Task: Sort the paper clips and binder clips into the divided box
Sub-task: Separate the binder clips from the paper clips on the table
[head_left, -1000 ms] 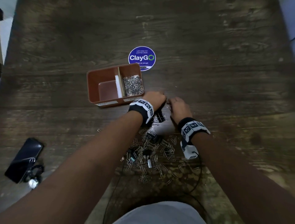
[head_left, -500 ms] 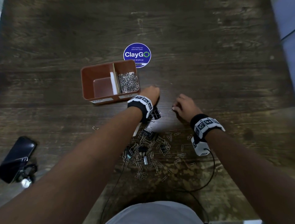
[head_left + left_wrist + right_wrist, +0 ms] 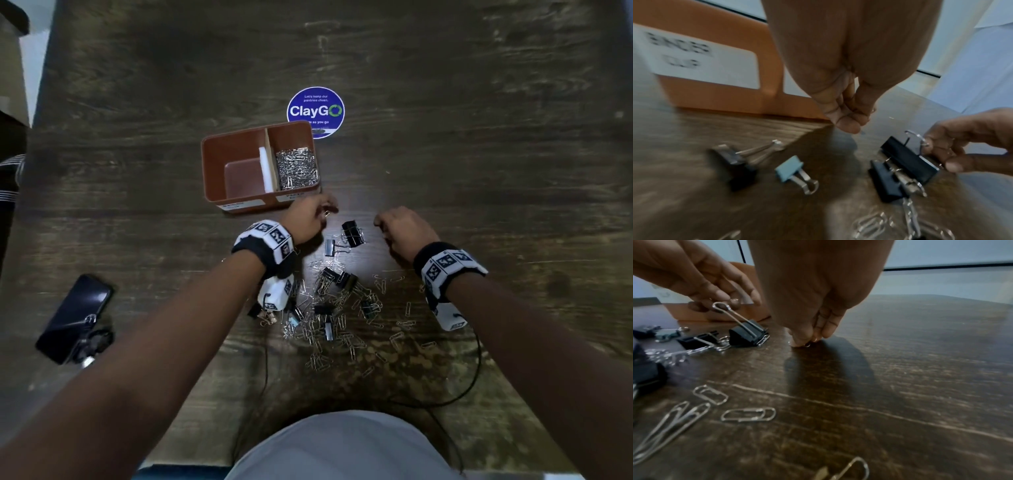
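Note:
The brown divided box (image 3: 239, 144) stands ahead; its right compartment holds a heap of paper clips (image 3: 296, 168) and its left one shows only a white strip. My left hand (image 3: 328, 211) hovers by the box's front right corner and pinches a small paper clip (image 3: 734, 300). My right hand (image 3: 809, 342) is curled fingertips-down on the table and pinches a paper clip (image 3: 807, 345) against the wood. Between the hands lie black binder clips (image 3: 352, 233), and a pale blue binder clip (image 3: 790, 168) lies nearby. A mixed pile of clips (image 3: 342, 315) is spread nearer to me.
A round blue ClayGO sticker (image 3: 315, 112) lies behind the box. A phone (image 3: 75, 317) with keys rests at the near left. A black cable (image 3: 472, 377) loops by the right forearm. A label (image 3: 701, 60) reading binder clip is on the box front.
The two hands were touching over the clips and have drawn apart. The right hand moved right and down to the table; the left stays by the box corner.

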The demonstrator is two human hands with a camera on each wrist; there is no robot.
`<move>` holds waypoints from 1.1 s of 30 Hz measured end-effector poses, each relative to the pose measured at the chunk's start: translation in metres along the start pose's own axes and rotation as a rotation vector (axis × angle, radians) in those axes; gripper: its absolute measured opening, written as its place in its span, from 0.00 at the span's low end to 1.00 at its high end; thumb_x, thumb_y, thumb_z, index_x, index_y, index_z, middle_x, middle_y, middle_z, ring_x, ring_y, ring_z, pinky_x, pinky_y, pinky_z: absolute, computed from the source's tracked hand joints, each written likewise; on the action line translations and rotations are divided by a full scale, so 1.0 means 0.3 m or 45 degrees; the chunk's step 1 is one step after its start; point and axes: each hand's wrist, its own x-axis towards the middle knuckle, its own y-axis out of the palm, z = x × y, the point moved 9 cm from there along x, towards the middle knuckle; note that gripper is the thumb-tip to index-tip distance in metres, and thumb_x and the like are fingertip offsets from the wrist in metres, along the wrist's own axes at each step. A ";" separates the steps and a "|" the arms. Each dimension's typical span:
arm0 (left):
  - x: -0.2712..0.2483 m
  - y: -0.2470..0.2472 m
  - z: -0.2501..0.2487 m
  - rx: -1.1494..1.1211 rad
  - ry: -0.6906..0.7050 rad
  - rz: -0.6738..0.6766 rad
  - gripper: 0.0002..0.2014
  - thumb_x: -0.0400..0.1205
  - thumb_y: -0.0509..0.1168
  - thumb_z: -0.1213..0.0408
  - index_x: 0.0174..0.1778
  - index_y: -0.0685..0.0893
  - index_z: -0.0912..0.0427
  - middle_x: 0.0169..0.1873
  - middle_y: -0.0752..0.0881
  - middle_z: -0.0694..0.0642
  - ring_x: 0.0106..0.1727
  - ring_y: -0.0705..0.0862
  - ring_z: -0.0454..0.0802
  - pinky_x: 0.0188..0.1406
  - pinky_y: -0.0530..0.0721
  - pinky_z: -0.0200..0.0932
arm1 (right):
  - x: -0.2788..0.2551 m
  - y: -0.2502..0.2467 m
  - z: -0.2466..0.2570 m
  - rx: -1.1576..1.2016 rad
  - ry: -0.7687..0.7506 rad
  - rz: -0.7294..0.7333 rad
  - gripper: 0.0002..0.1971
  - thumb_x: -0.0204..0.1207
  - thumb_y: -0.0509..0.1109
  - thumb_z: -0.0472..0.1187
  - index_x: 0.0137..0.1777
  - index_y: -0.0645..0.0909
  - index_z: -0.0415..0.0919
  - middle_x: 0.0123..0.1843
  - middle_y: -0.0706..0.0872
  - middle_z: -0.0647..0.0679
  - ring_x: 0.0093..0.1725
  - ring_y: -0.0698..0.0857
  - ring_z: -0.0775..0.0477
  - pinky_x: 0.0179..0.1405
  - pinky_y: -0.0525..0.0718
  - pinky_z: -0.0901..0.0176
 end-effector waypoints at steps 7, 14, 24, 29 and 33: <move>-0.149 0.044 0.151 -0.280 -0.304 0.062 0.13 0.87 0.58 0.62 0.45 0.84 0.66 0.35 0.82 0.54 0.33 0.79 0.50 0.34 0.78 0.40 | -0.051 0.028 0.022 0.395 0.145 0.046 0.13 0.76 0.61 0.22 0.57 0.77 0.33 0.47 0.74 0.53 0.41 0.73 0.59 0.46 0.80 0.62; -0.182 0.139 0.090 0.463 0.047 0.113 0.08 0.86 0.61 0.57 0.52 0.79 0.58 0.40 0.86 0.55 0.40 0.85 0.53 0.46 0.87 0.51 | -0.103 0.058 0.033 0.706 0.259 0.173 0.12 0.79 0.58 0.24 0.48 0.83 0.34 0.50 0.85 0.46 0.48 0.80 0.53 0.61 0.78 0.55; -0.216 0.186 0.111 0.624 0.012 0.104 0.02 0.81 0.59 0.68 0.48 0.74 0.60 0.42 0.84 0.59 0.39 0.84 0.58 0.37 0.85 0.52 | -0.037 0.099 0.260 0.237 -0.122 0.286 0.18 0.84 0.61 0.41 0.73 0.76 0.47 0.63 0.82 0.43 0.61 0.80 0.43 0.60 0.78 0.54; -0.233 0.150 0.141 0.454 -0.042 0.166 0.07 0.81 0.53 0.69 0.52 0.73 0.62 0.37 0.82 0.61 0.36 0.83 0.60 0.35 0.85 0.56 | 0.003 0.107 0.281 0.105 -0.163 0.203 0.19 0.82 0.64 0.38 0.73 0.76 0.48 0.60 0.79 0.43 0.54 0.81 0.43 0.44 0.75 0.59; -0.241 0.105 0.156 0.293 -0.054 0.128 0.07 0.87 0.52 0.68 0.51 0.74 0.64 0.38 0.83 0.61 0.36 0.81 0.58 0.37 0.81 0.51 | 0.000 0.126 0.283 0.048 -0.204 0.143 0.15 0.80 0.67 0.37 0.65 0.79 0.46 0.54 0.78 0.46 0.44 0.79 0.51 0.35 0.73 0.63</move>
